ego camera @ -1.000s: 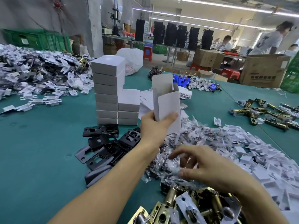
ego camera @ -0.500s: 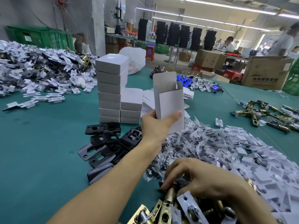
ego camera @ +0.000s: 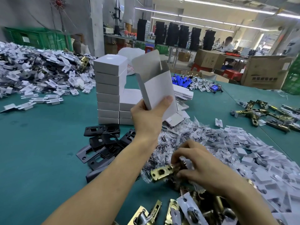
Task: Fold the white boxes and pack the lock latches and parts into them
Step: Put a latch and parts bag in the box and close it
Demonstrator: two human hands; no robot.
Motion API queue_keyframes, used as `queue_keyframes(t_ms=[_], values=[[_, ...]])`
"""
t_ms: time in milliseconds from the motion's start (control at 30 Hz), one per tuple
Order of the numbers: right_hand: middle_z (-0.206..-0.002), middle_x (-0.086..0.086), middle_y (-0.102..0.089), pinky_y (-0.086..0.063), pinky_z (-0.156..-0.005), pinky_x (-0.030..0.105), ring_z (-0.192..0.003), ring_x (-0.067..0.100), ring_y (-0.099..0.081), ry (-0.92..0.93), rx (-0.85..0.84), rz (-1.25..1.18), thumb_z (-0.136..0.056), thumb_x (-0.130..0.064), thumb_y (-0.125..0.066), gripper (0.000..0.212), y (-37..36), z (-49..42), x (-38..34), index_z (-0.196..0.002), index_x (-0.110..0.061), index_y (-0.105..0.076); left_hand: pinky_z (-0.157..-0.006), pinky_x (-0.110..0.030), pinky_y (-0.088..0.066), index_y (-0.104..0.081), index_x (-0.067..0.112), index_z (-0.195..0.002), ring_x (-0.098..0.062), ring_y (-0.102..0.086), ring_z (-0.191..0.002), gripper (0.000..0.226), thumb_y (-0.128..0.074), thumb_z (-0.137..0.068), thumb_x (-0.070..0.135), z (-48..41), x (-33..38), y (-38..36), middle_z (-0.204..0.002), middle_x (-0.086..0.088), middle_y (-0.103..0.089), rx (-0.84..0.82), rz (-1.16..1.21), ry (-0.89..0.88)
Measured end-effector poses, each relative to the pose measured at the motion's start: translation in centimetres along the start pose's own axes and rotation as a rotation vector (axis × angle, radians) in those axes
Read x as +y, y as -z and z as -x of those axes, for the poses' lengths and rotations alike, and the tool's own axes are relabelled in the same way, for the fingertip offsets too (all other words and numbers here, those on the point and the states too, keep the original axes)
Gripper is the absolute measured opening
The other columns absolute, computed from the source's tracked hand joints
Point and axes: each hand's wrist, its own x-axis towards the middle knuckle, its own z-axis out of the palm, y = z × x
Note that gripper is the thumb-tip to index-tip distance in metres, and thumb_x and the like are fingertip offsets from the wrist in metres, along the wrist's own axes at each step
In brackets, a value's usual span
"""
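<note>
A green-topped table (ego camera: 40, 151) carries two sprawling heaps of white plastic parts, one at the far left (ego camera: 32, 75) and one at the right (ego camera: 259, 159), both too tangled to count. Between them rises a column of closed white boxes (ego camera: 109, 88), seven high, with a shorter stack (ego camera: 129, 98) touching its right side and partly hidden behind the worker's wrist. Beside the stacks lies a pile of flat box blanks (ego camera: 183, 95).

In front of the column the left arm reaches forward. The left hand (ego camera: 146, 117) grips one open white box (ego camera: 155, 85) by its lower end, thumb laid across the front face, fingers wrapped behind. The box is held clear of the table, tilted slightly left, top flap standing open.

Below it lies a spread of black plates (ego camera: 103, 143), overlapping too much to number, and a drift of clear bagged parts (ego camera: 186, 132).

Lower right, the right hand (ego camera: 198, 166) curls its fingers and pinches a single brass lock latch (ego camera: 164, 173) by one end, the faceplate pointing left, just above the bags. More brass latches (ego camera: 186, 211) crowd the near edge.
</note>
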Motion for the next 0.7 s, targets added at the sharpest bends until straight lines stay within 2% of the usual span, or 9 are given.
queue_keyframes(t_ms=[167, 233, 300, 367, 433, 500, 600, 667, 700], values=[[-0.102, -0.019, -0.042, -0.033, -0.089, 0.03, -0.104, 0.011, -0.04, -0.149, 0.361, -0.078, -0.078, -0.027, -0.078, 0.025, 1.7, 0.4, 1.2, -0.082, -0.039, -0.057, -0.063, -0.015, -0.054, -0.073, 0.022, -0.081, -0.005, -0.069, -0.074, 0.018, -0.089, -0.073, 0.016, -0.2, -0.2, 0.2, -0.079, 0.009, -0.076, 0.014, 0.012, 0.017], [-0.101, -0.015, -0.043, -0.032, -0.085, 0.031, -0.102, 0.015, -0.043, -0.228, 0.556, -0.198, -0.079, -0.024, -0.078, 0.023, 2.6, 0.7, 1.8, -0.082, -0.036, -0.058, -0.061, -0.014, -0.054, -0.073, 0.023, -0.083, 0.0, -0.068, -0.071, 0.02, -0.089, -0.073, 0.017, -0.2, -0.3, 0.2, -0.077, 0.011, -0.075, -0.034, -0.036, 0.033], [-0.101, -0.006, -0.053, -0.04, -0.083, 0.036, -0.097, 0.018, -0.051, -0.302, 0.706, -0.399, -0.082, -0.032, -0.074, 0.014, 3.4, 1.2, 2.3, -0.087, -0.031, -0.062, -0.062, -0.015, -0.055, -0.074, 0.023, -0.088, 0.0, -0.069, -0.073, 0.024, -0.089, -0.071, 0.019, 0.0, -0.6, 0.2, -0.081, 0.012, -0.075, -0.121, -0.128, 0.049], [-0.091, -0.002, -0.068, -0.048, -0.078, 0.037, -0.09, 0.017, -0.061, -0.34, 0.768, -0.692, -0.086, -0.038, -0.068, 0.017, 3.9, 1.5, 2.5, -0.094, -0.024, -0.065, -0.065, -0.019, -0.059, -0.074, 0.022, -0.093, 0.0, -0.068, -0.077, 0.028, -0.09, -0.07, 0.018, 0.5, -1.0, 0.2, -0.083, 0.013, -0.074, -0.215, -0.26, 0.034], [-0.081, -0.005, -0.074, -0.044, -0.074, 0.034, -0.085, 0.016, -0.064, -0.354, 0.765, -0.939, -0.089, -0.036, -0.065, 0.019, 4.3, 1.6, 2.2, -0.093, -0.018, -0.067, -0.067, -0.025, -0.062, -0.073, 0.023, -0.091, 0.0, -0.066, -0.075, 0.028, -0.089, -0.07, 0.013, 1.1, -1.6, 0.1, -0.082, 0.011, -0.072, -0.306, -0.398, -0.003], [-0.081, -0.001, -0.076, -0.043, -0.076, 0.033, -0.085, 0.017, -0.063, -0.331, 0.755, -1.072, -0.081, -0.035, -0.071, 0.022, 4.5, 1.6, 1.9, -0.087, -0.014, -0.068, -0.064, -0.026, -0.059, -0.072, 0.02, -0.093, -0.008, -0.066, -0.077, 0.027, -0.086, -0.072, 0.01, 1.6, -2.1, 0.1, -0.087, 0.005, -0.071, -0.411, -0.53, -0.009], [-0.08, -0.004, -0.075, -0.045, -0.075, 0.032, -0.082, 0.014, -0.065, -0.259, 0.844, -1.062, -0.06, -0.043, -0.078, 0.033, 4.8, 1.9, 1.5, -0.081, -0.019, -0.07, -0.068, -0.041, -0.059, -0.063, 0.015, -0.111, -0.026, -0.068, -0.089, 0.037, -0.082, -0.079, 0.014, 2.4, -2.8, 0.1, -0.1, -0.005, -0.068, -0.579, -0.696, 0.035], [-0.078, -0.004, -0.074, -0.048, -0.07, 0.029, -0.075, 0.011, -0.066, -0.18, 0.886, -1.027, -0.061, -0.044, -0.078, 0.026, 5.0, 2.2, 1.3, -0.076, -0.023, -0.073, -0.071, -0.047, -0.062, -0.055, 0.019, -0.123, -0.031, -0.068, -0.091, 0.046, -0.078, -0.084, 0.017, 2.7, -2.8, 0.3, -0.11, -0.005, -0.064, -0.643, -0.685, 0.093], [-0.076, -0.002, -0.074, -0.049, -0.066, 0.027, -0.07, 0.01, -0.065, -0.151, 0.894, -1.005, -0.064, -0.044, -0.078, 0.021, 5.1, 2.4, 1.2, -0.075, -0.026, -0.075, -0.067, -0.045, -0.062, -0.053, 0.021, -0.127, -0.033, -0.07, -0.088, 0.048, -0.078, -0.085, 0.018, 2.8, -2.6, 0.3, -0.111, -0.005, -0.063, -0.667, -0.615, 0.131]])
